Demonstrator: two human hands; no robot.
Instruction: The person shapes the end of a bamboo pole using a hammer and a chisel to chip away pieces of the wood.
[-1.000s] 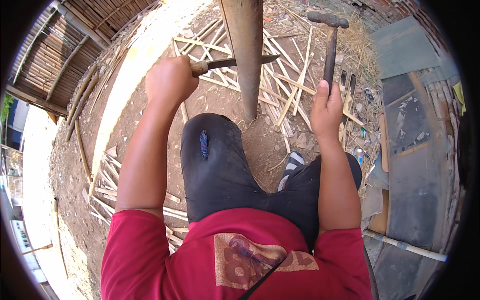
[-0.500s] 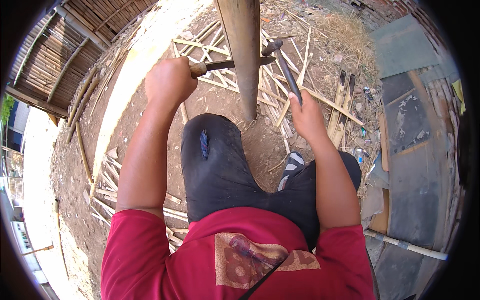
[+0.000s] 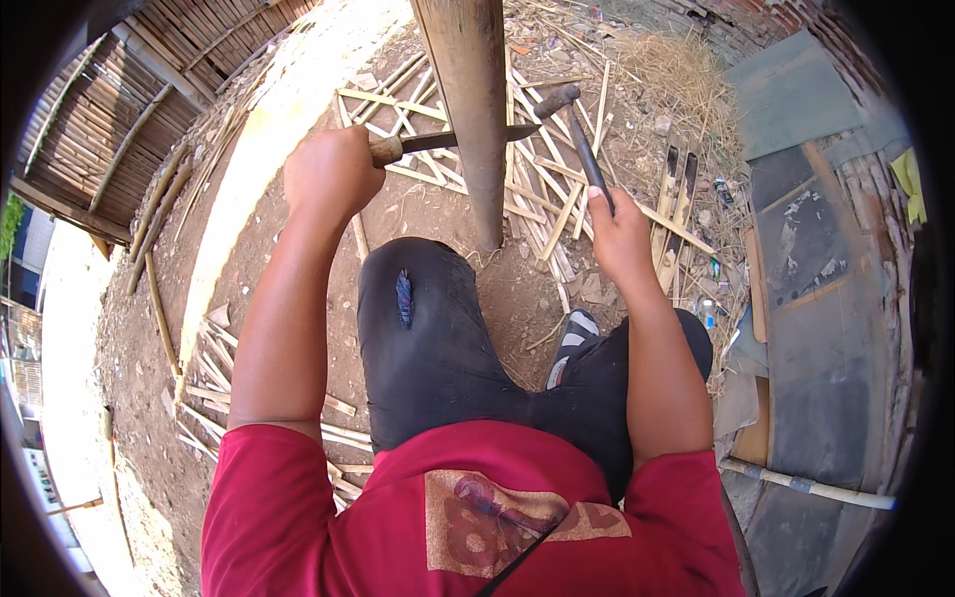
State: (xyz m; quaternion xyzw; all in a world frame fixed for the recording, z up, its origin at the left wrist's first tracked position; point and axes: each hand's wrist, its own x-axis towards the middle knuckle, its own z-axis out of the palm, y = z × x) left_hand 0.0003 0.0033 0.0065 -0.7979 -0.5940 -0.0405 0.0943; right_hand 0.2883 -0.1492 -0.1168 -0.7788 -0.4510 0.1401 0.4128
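Observation:
My left hand (image 3: 332, 171) is closed around the wooden handle of a large knife (image 3: 430, 141). Its dark blade runs crosswise through an upright bamboo pole (image 3: 472, 109), with the tip sticking out on the right side. Whether the pole is split above the blade cannot be made out. To the right of the pole, my right hand (image 3: 625, 237) grips a hammer (image 3: 587, 154) by its dark handle. The hammer head is raised just beyond the protruding blade tip, apart from it as far as this view shows.
Split bamboo strips (image 3: 545, 189) lie crisscrossed on the dirt ground behind the pole, and more strips (image 3: 214, 373) are at the left. Dry straw (image 3: 671, 80) is heaped at the far right. Dark sheets (image 3: 821, 368) line the right side; a bamboo wall (image 3: 95, 109) stands far left.
The hammer head has shifted slightly right, away from the pole, and its angle has turned. Both hands keep their grips, and the knife still crosses the pole. The whole view has shifted slightly.

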